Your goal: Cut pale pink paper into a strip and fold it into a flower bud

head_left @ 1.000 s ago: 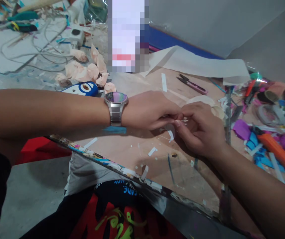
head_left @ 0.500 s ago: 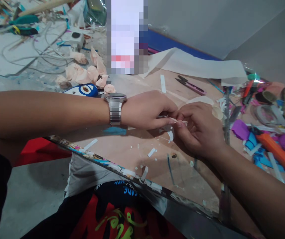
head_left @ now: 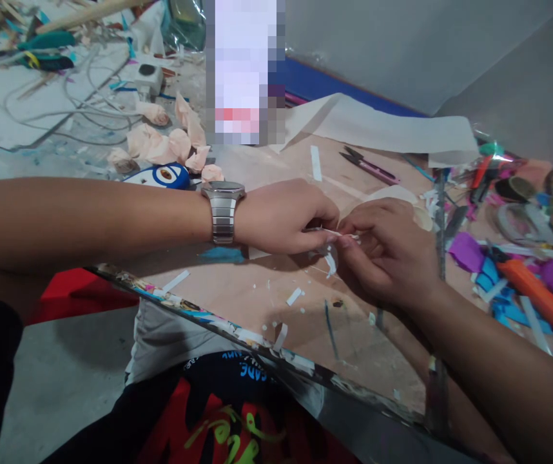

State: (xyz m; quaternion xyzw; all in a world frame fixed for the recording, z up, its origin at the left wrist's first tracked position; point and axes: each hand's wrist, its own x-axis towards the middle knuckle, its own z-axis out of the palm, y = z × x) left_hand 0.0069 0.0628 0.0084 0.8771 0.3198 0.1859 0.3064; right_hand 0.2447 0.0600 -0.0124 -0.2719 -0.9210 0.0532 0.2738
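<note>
My left hand (head_left: 291, 216), with a metal-band watch (head_left: 223, 209) on its wrist, has its fingers curled in a pinch. Facing it, my right hand (head_left: 387, 248) pinches too, thumb against fingertips. Between them runs a thin whitish paper strip (head_left: 333, 232), held by both hands just above the tabletop (head_left: 257, 303). Fingers hide much of the strip. A curled white scrap (head_left: 330, 263) shows right below the fingertips. Behind the hands lies a pair of thread snips (head_left: 369, 165), and a pale round paper piece (head_left: 392, 193) is partly covered by my right hand.
Peach crumpled paper pieces (head_left: 160, 143) lie at back left beside a blue-white tool (head_left: 160, 175), a cable and green-handled pliers (head_left: 47, 48). An orange cutter (head_left: 540, 296) and purple paper (head_left: 467, 251) lie right. A blurred bright screen (head_left: 238, 71) stands behind. White paper (head_left: 378, 125) lies at the back.
My two hands have shifted very slightly, and the fingertips sit a little differently, with more of the paper strip showing between them. Nothing else on the table has moved.
</note>
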